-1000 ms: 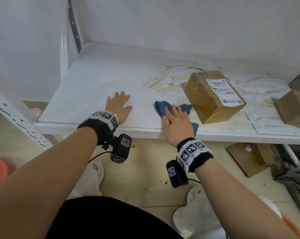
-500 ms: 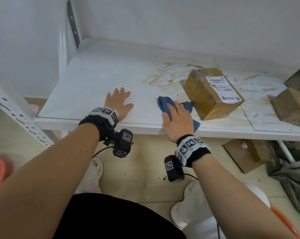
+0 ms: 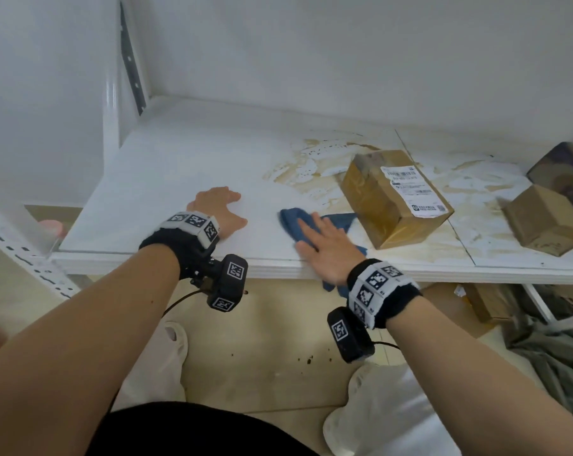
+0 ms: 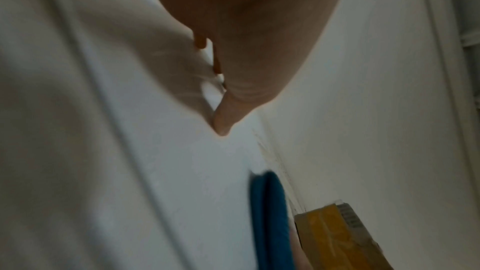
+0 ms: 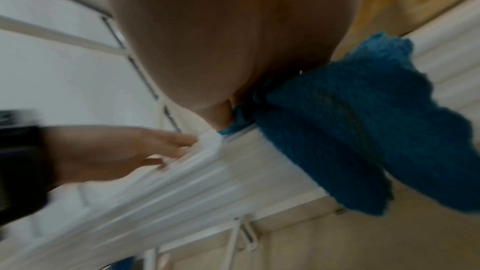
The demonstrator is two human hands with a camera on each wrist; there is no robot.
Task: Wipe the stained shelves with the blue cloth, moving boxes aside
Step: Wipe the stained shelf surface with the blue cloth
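Your right hand [image 3: 327, 250] lies flat, fingers straight and together, pressing the blue cloth [image 3: 295, 222] onto the white shelf [image 3: 179, 172] near its front edge — nothing is curled round it. The cloth is a nubby, knitted weave, bunched under your palm, and the right wrist view shows a fold of it [image 5: 363, 130] draped over the shelf's lip. Your left hand [image 3: 221, 209] rests palm-down on the bare, smooth part of the board, fingers spread and holding nothing. Just right of the cloth sits a taped cardboard box [image 3: 393, 195], closed, glossy with brown tape and carrying a white shipping label; its contents cannot be seen. Tan, streaky stains [image 3: 311, 169] cover the board around and behind it. Further right stands a smaller plain cardboard box [image 3: 545, 218], closed too, on more staining — with a darker box [image 3: 564, 169] behind it at the frame edge.
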